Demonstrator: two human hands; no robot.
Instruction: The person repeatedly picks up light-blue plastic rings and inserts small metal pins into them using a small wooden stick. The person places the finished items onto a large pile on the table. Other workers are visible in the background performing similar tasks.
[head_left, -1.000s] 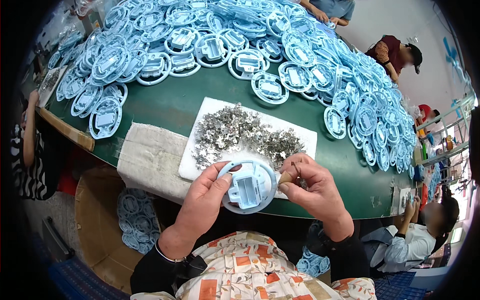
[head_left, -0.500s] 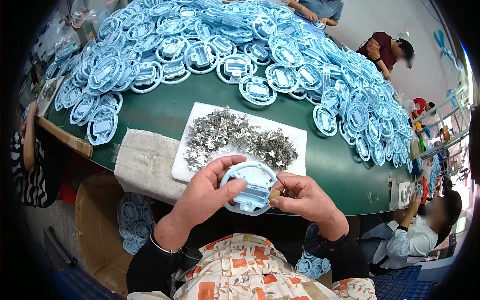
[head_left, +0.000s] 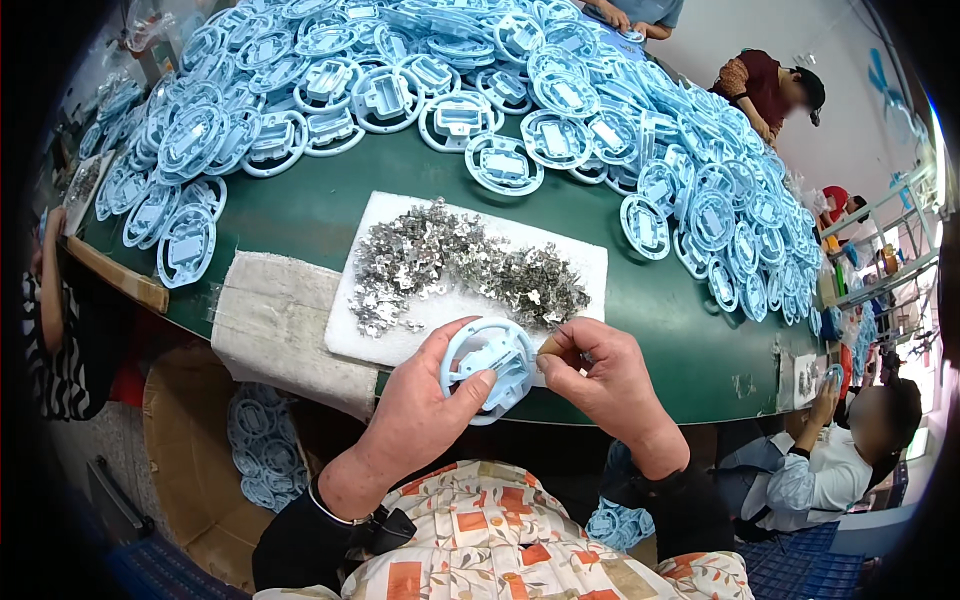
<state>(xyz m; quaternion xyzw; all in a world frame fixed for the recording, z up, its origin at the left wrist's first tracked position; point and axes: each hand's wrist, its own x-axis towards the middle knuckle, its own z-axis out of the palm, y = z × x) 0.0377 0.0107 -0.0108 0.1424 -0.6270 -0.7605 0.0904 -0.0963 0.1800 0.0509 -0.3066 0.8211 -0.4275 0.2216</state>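
Between thumb and fingers, my left hand [head_left: 425,392] grips a light blue round plastic part [head_left: 508,352], a ring with a boxy compartment across its middle. It is held tilted, above the table's near edge. Close to its right rim, my right hand [head_left: 600,375] is closed in a pinch, thumb against fingers; what sits in the pinch is too small to make out. Just beyond both hands lies a white foam board [head_left: 345,325] bearing a heap of small shiny metal clips [head_left: 450,262].
Many identical blue parts [head_left: 460,118] pile across the far side of the green table [head_left: 300,215]. Left of the board lies a worn pale cloth-covered pad [head_left: 275,320]. A cardboard box [head_left: 190,450] with blue parts stands below left. Other people [head_left: 810,470] sit or stand around the table.
The blue part has turned and tilted in my left hand. My right hand has drawn slightly away from its middle to the right rim, fingers still pinched.
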